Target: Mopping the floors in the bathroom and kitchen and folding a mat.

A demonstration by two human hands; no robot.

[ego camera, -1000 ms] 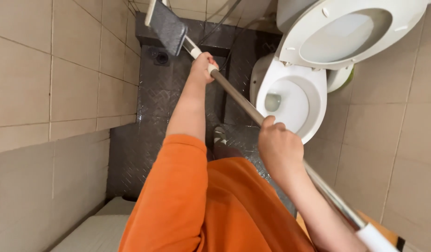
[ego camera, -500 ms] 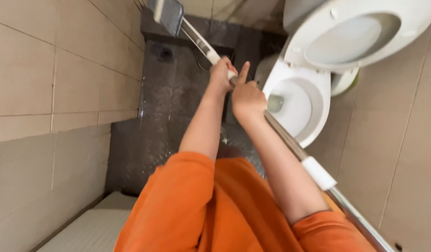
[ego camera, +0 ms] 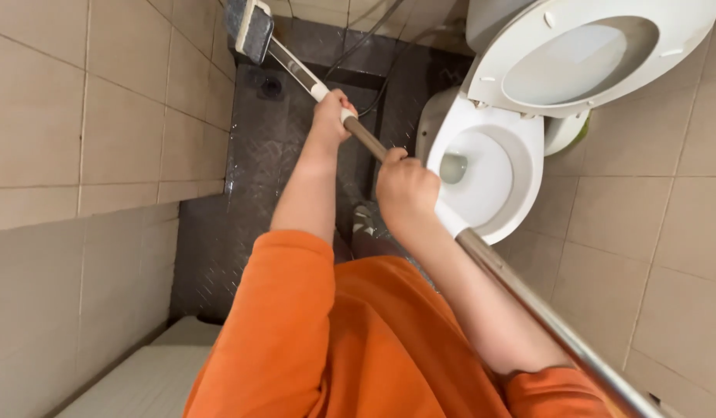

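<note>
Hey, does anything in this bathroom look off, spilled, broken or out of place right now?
Nothing looks broken or askew. The dark floor glistens as if wet, which fits the mop head near the far wall. The left hand and right hand both grip the mop handle. The toilet stands open, seat up.
</note>
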